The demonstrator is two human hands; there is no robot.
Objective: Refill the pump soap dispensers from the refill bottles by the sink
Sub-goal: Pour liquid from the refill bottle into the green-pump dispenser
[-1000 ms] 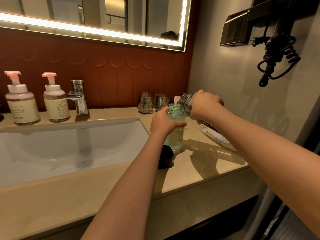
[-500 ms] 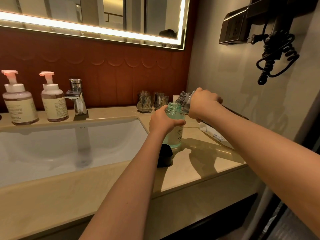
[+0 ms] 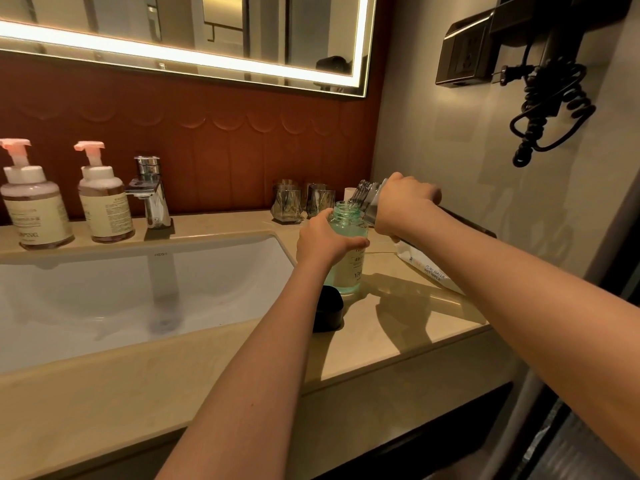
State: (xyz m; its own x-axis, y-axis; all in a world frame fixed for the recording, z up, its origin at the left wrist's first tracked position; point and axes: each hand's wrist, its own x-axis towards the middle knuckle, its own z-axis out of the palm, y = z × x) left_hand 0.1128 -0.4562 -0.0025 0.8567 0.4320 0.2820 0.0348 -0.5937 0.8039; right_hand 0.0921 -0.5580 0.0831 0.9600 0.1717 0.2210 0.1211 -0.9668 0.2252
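The left hand (image 3: 323, 239) grips the upright green bottle (image 3: 347, 252) on the tabletop (image 3: 398, 327), while the right hand (image 3: 403, 204) holds the tilted refill bottle (image 3: 369, 199), mouth just above its open neck

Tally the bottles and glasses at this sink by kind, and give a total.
Pink-pump dispensers: 2
Open teal bottle in the left hand: 1
Clear bottle tilted in the right hand: 1
Glass tumblers: 2
Total: 6

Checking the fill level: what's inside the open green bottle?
Greenish liquid shows low in the green bottle; the left hand covers its shoulder, hiding the exact level.
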